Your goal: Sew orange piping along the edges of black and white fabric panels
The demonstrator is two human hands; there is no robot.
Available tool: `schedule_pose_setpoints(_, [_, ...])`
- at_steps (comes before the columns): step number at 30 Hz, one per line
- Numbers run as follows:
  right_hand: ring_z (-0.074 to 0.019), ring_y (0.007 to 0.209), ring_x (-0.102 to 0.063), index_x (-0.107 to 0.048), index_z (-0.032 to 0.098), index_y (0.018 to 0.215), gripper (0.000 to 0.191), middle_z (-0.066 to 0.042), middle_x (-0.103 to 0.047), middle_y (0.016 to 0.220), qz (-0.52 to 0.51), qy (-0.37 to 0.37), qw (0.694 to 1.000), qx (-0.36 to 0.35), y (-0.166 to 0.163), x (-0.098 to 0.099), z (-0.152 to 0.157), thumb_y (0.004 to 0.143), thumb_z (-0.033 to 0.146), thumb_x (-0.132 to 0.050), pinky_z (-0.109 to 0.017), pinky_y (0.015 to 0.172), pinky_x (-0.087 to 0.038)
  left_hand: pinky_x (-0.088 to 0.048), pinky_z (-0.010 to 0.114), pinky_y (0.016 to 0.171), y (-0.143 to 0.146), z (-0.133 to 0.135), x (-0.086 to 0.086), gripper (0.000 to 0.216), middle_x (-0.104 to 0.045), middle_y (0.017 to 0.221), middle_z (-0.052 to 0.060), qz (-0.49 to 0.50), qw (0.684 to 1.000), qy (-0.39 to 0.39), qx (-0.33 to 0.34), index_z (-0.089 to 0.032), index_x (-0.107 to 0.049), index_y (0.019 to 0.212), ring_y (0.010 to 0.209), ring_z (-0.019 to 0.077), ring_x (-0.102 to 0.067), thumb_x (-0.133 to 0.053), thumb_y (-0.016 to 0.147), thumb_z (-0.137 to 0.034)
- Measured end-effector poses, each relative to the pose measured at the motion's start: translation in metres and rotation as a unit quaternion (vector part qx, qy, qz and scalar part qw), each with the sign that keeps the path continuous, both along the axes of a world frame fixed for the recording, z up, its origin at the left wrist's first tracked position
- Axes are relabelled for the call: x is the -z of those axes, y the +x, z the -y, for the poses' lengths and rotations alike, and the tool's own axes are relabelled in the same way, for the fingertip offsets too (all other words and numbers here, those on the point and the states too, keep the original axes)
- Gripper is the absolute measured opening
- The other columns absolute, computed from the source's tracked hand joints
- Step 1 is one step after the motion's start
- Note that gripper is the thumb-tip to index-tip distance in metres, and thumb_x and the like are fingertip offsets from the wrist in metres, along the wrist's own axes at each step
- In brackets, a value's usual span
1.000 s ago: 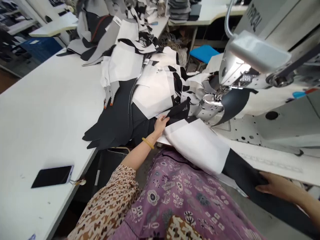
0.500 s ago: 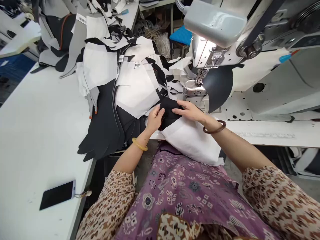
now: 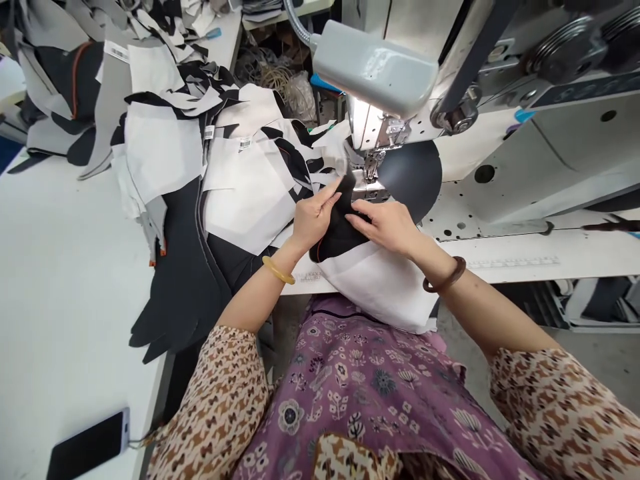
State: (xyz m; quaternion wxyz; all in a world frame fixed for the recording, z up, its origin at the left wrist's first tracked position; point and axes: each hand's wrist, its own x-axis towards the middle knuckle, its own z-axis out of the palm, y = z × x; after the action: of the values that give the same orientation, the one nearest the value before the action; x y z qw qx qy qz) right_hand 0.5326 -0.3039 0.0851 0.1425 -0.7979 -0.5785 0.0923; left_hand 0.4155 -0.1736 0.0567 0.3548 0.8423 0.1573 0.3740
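My left hand pinches the raised upper edge of a black fabric panel between thumb and fingers. A thin orange line shows at the panel's lower left edge. Over the right part of the same panel lies my right hand, its thumb and fingertips gripping the cloth. White fabric joins the black part and drapes over the table's front edge toward my lap. Just beyond the hands is the sewing machine's needle and presser foot area; the panel is in front of it, and I cannot tell whether they touch.
Layered white cut pieces and long black pieces are heaped left of my hands. A grey lamp head hangs over the machine. A dark curved piece sits behind the needle. A phone lies on the left table.
My left hand has shifted its hold and lifted the upper edge of the black panel, which now stands up toward the machine. The view has turned slightly right.
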Motion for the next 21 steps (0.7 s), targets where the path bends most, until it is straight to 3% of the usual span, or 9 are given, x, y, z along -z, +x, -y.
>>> schedule_pose_setpoints(2, [-0.0106,0.062,-0.042,-0.059,0.019,0.093,0.035,-0.003,-0.056,0.075,-0.002,-0.007,0.999,0.039,0.006,-0.004,-0.007,0.088,0.045,-0.036,-0.023,0.058,-0.015,-0.044,0.028,0.099,0.017,-0.01,0.001,0.044,-0.064,0.116,0.001,0.003,1.0,-0.006,0.007,-0.023,-0.059,0.116,0.112,0.016,-0.057,-0.04,0.09,-0.054])
schedule_pose_setpoints(4, [-0.0108,0.062,-0.042,-0.059,0.018,0.087,0.034,-0.003,-0.055,0.074,-0.011,-0.004,0.997,0.082,0.011,-0.004,-0.015,0.088,0.046,-0.039,-0.023,0.058,-0.016,-0.042,0.031,0.103,0.036,-0.022,0.005,0.042,-0.06,0.123,0.001,-0.001,1.0,-0.02,0.001,-0.023,-0.056,0.12,0.118,0.0169,-0.054,-0.042,0.091,-0.05])
schedule_pose_setpoints(7, [-0.0115,0.062,-0.043,-0.058,0.017,0.08,0.037,-0.004,-0.053,0.07,-0.018,-0.003,0.99,0.138,0.018,-0.003,-0.024,0.086,0.049,-0.04,-0.023,0.058,-0.016,-0.046,0.033,0.1,0.056,-0.033,0.014,0.043,-0.059,0.122,0.005,-0.021,0.999,-0.026,-0.033,-0.019,-0.052,0.121,0.116,0.0192,-0.055,-0.049,0.089,-0.048])
schedule_pose_setpoints(10, [-0.0127,0.061,-0.044,-0.059,0.016,0.078,0.042,-0.005,-0.052,0.065,-0.013,0.0,0.986,0.165,0.023,0.0,-0.023,0.086,0.052,-0.039,-0.024,0.058,-0.015,-0.042,0.038,0.104,0.059,-0.038,0.016,0.042,-0.059,0.119,0.01,-0.052,0.996,0.061,-0.048,-0.016,-0.052,0.118,0.118,0.0225,-0.054,-0.053,0.087,-0.045])
schedule_pose_setpoints(12, [-0.013,0.06,-0.045,-0.06,0.016,0.077,0.044,-0.005,-0.052,0.063,-0.01,0.008,0.985,0.174,0.024,0.003,-0.018,0.086,0.054,-0.039,-0.024,0.058,-0.014,-0.038,0.04,0.108,0.053,-0.042,0.012,0.033,-0.059,0.118,0.01,-0.087,0.982,0.161,0.054,-0.017,-0.057,0.111,0.119,0.0211,-0.053,-0.046,0.091,-0.041])
schedule_pose_setpoints(15, [-0.0128,0.061,-0.047,-0.061,0.016,0.082,0.046,-0.006,-0.056,0.066,0.005,0.021,0.983,0.181,0.025,0.011,-0.006,0.088,0.055,-0.035,-0.025,0.058,-0.014,-0.039,0.04,0.109,0.042,-0.052,0.0,0.032,-0.06,0.12,0.008,-0.152,0.918,0.26,0.258,-0.02,-0.06,0.107,0.123,0.0171,-0.051,-0.032,0.097,-0.033])
schedule_pose_setpoints(17, [-0.0126,0.064,-0.049,-0.059,0.015,0.081,0.051,-0.007,-0.058,0.07,0.034,0.04,0.984,0.171,0.026,0.02,0.002,0.091,0.054,-0.028,-0.026,0.059,-0.015,-0.038,0.043,0.109,0.038,-0.061,-0.009,0.033,-0.058,0.125,0.007,-0.179,0.888,0.281,0.317,-0.022,-0.058,0.113,0.128,0.0165,-0.045,-0.029,0.098,-0.03])
schedule_pose_setpoints(21, [-0.0121,0.068,-0.049,-0.057,0.012,0.074,0.061,-0.008,-0.058,0.079,0.061,0.064,0.98,0.18,0.032,0.032,0.009,0.093,0.054,-0.016,-0.028,0.059,-0.015,-0.036,0.044,0.109,0.038,-0.072,-0.016,0.034,-0.056,0.129,0.006,-0.208,0.86,0.29,0.364,-0.025,-0.054,0.12,0.131,0.0161,-0.04,-0.028,0.098,-0.028])
